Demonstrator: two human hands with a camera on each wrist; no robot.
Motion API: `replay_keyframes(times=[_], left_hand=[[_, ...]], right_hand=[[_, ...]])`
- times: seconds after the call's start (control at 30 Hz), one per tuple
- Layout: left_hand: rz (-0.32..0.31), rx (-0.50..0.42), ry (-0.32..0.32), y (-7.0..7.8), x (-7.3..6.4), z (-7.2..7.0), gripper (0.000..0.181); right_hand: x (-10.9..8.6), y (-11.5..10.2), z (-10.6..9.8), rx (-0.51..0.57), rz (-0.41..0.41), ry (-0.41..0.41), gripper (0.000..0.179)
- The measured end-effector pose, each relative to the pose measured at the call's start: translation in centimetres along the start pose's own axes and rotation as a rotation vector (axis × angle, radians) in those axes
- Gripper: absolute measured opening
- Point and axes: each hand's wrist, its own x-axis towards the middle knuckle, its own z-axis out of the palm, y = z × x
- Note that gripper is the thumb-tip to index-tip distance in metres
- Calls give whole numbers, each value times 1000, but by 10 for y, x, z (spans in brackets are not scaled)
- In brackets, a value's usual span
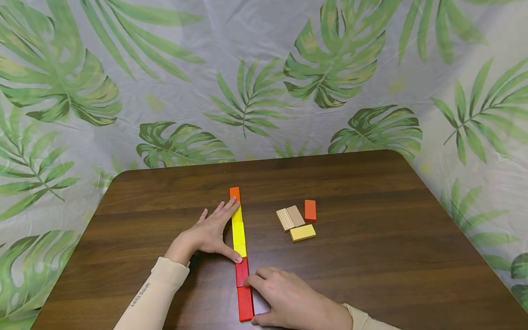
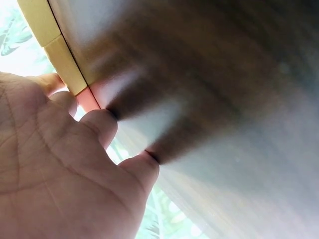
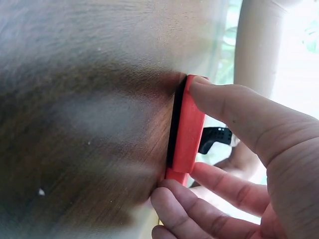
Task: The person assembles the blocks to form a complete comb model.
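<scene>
A straight row of flat rectangular blocks runs away from me on the table in the head view. It has an orange block (image 1: 234, 192) at the far end, then yellow blocks (image 1: 239, 233), then a red block (image 1: 242, 272) and a nearer red block (image 1: 245, 304). My left hand (image 1: 210, 233) is spread along the row's left side, index fingertip by the orange end and thumb at the yellow-red joint. My right hand (image 1: 294, 300) holds the nearest red block, thumb at its near end and index finger at its far end. In the right wrist view, this red block (image 3: 189, 129) sits between thumb and fingers.
Right of the row lie loose blocks: a striped wooden one (image 1: 285, 219), a plain wooden one (image 1: 295, 216), a yellow one (image 1: 303, 233) and an orange-red one (image 1: 310, 210). A leaf-patterned cloth (image 1: 255, 137) hangs behind the brown table (image 1: 379, 229).
</scene>
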Motion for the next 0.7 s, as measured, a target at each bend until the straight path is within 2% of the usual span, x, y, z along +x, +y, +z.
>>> replay_keyframes(times=[0.7], left_hand=[[-2,-10,4,0,0,1,153]], right_hand=[[3,-1,1,-38,-5,5,53]])
